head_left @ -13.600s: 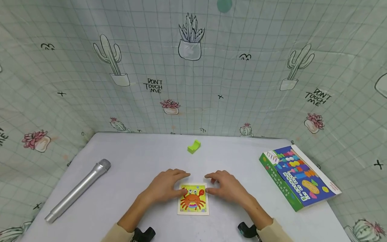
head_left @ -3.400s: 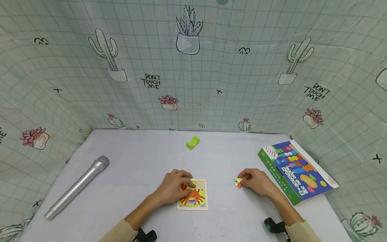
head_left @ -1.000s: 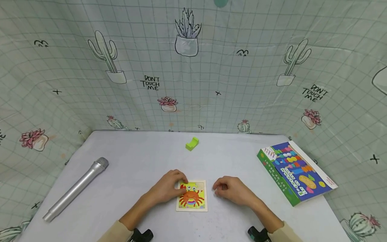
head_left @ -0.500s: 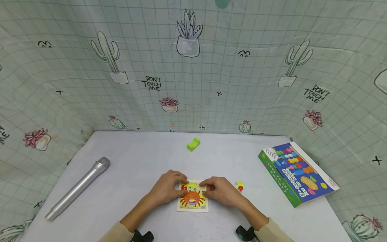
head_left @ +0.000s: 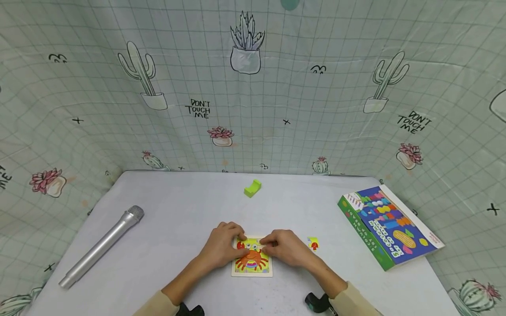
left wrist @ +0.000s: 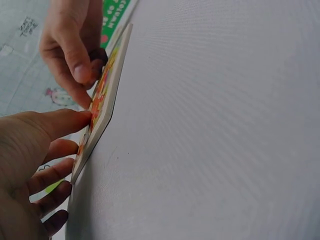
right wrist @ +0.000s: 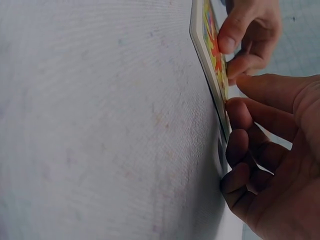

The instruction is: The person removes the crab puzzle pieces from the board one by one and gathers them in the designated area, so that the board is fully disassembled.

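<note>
A square jigsaw puzzle with a red crab on yellow lies in its pale wooden tray at the front middle. My left hand rests on its left side, thumb on the crab's picture and fingers at the upper left edge. Over the upper right corner is my right hand, its thumb and forefinger apart at the tray's edge in the right wrist view. That corner is mostly hidden under the fingers. A loose puzzle piece, yellow with a red claw, lies on the table just right of the right hand.
A silver microphone lies slanted at the left. Beyond the puzzle stands a small green block with a curved notch. A blue and green box lies at the right edge. A printed cloth encloses the white table.
The right hand has set the claw piece down at the right, let go and moved left to the puzzle's upper right corner. Since half a second ago the left thumb has slid inward over the crab.
</note>
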The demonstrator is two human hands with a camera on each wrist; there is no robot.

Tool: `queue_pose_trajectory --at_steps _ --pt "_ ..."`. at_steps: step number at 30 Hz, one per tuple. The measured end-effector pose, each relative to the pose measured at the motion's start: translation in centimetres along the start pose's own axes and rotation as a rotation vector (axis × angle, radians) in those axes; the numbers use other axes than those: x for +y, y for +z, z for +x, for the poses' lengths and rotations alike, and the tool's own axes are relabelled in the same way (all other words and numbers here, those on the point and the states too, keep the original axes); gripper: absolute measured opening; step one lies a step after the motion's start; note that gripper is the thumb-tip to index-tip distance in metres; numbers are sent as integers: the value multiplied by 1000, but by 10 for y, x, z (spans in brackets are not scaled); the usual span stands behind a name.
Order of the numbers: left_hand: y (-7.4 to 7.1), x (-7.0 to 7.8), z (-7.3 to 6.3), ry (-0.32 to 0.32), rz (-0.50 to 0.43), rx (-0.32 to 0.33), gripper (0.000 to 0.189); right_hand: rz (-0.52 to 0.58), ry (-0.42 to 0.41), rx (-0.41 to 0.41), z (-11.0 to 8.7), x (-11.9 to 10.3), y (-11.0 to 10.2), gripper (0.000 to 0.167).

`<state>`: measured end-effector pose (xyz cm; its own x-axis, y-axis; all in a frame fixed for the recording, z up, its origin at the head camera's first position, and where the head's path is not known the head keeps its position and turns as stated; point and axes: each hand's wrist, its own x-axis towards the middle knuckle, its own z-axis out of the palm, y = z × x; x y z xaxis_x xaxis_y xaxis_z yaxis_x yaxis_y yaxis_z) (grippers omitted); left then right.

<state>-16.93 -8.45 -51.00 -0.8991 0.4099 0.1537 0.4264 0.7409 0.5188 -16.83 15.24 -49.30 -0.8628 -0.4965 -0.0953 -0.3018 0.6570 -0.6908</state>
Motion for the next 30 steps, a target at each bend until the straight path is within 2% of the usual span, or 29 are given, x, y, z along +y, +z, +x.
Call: queue_pose_trajectory --at_steps 9,17,30 --pt "0 2 -1 13 13 12 32 62 24 -13 3 2 1 20" --pt "1 1 0 9 19 21 32 64 26 -8 7 4 0 13" --pt "0 8 2 -37 28 -3 31 83 34 0 11 7 1 7"
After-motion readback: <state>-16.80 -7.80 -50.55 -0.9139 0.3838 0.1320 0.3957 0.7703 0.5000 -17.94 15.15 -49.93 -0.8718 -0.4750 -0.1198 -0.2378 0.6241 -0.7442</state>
